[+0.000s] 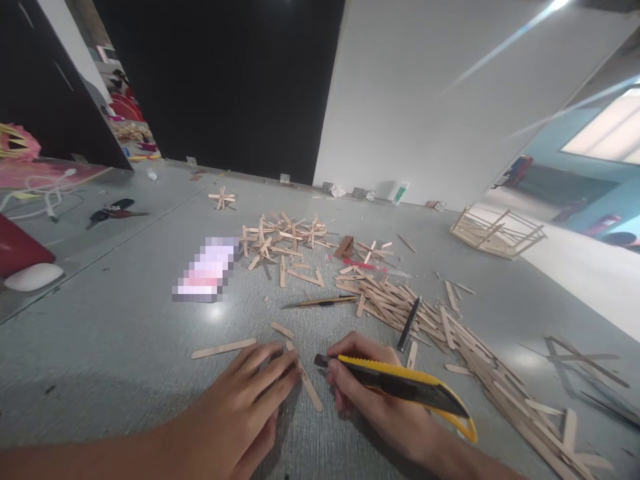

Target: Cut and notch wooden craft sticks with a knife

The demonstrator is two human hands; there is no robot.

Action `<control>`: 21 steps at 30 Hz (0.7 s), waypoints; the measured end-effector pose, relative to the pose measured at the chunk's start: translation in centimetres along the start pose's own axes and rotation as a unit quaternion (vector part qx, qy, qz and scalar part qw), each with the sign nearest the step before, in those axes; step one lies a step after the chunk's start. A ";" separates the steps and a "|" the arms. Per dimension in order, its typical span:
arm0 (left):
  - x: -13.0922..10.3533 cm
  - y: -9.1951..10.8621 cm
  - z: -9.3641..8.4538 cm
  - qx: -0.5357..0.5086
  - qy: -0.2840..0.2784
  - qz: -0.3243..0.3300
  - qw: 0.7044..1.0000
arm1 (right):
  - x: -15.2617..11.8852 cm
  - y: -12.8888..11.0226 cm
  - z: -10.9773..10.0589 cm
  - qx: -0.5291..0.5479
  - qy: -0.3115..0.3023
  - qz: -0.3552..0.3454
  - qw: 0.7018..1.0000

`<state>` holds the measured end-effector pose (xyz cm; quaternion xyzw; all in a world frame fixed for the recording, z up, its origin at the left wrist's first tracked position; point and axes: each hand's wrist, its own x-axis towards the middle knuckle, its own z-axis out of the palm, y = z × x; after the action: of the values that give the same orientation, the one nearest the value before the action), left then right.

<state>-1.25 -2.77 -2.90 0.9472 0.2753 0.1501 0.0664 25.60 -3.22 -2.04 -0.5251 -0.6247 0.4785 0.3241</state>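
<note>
My right hand grips a yellow and black box cutter, its tip pointing left over the table. Just left of that tip lies a wooden craft stick, set at a slant. My left hand has its fingertips on the stick's upper left edge and holds it against the tabletop; its thumb is mostly hidden. Behind that hand are another craft stick and a short cut piece.
A long pile of craft sticks spreads along the right, with a black pen on it. Glued stick clusters, a thin craft knife, a blurred-out phone and keys lie farther back. A stick frame stands back right.
</note>
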 end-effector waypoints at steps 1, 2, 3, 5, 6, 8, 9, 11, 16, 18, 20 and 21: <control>0.1 -0.1 -0.1 -0.010 -0.007 0.003 1.000 | 0.0 -0.3 -0.1 -0.018 -0.009 -0.001 1.000; 0.1 -0.1 -0.3 -0.018 -0.014 0.006 1.000 | -0.1 -0.6 -0.1 -0.034 -0.020 0.002 0.999; 0.2 -0.2 -0.4 -0.023 -0.020 0.009 0.999 | -0.1 -1.0 -0.1 -0.049 -0.028 0.004 0.998; 0.2 -0.3 -0.5 -0.030 -0.027 0.012 0.999 | -0.2 -1.6 -0.2 -0.080 -0.031 -0.004 0.996; 0.2 -0.3 -0.5 -0.030 -0.029 0.010 0.999 | -0.3 -1.8 -0.1 -0.095 -0.027 -0.013 0.995; 0.2 -0.4 -0.3 -0.022 -0.030 0.003 0.999 | -0.4 -1.9 -0.1 -0.126 -0.001 -0.037 0.991; 0.2 -0.3 -0.2 -0.016 -0.028 -0.001 0.999 | -0.4 -1.9 0.0 -0.142 0.012 -0.053 0.988; 0.2 -0.3 0.0 -0.007 -0.021 -0.009 1.000 | -0.4 -1.9 0.1 -0.165 0.030 -0.087 0.982; 0.3 -0.2 0.0 -0.007 -0.007 -0.015 1.000 | -0.1 -1.8 0.2 -0.163 0.024 -0.146 0.975; 0.4 -0.2 -0.2 0.006 -0.019 -0.014 1.000 | 0.0 -1.9 0.2 -0.167 0.020 -0.148 0.975; 0.4 -0.1 -0.2 0.013 -0.025 -0.010 1.000 | 0.0 -1.9 0.2 -0.172 0.014 -0.146 0.974; 0.4 -0.1 -0.3 0.012 -0.025 -0.009 1.000 | 0.0 -1.9 0.2 -0.172 0.012 -0.144 0.974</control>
<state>-1.05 -2.43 -2.58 0.9488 0.2839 0.1226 0.0636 24.71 -3.24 -0.30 -0.4834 -0.7629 0.3058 0.3015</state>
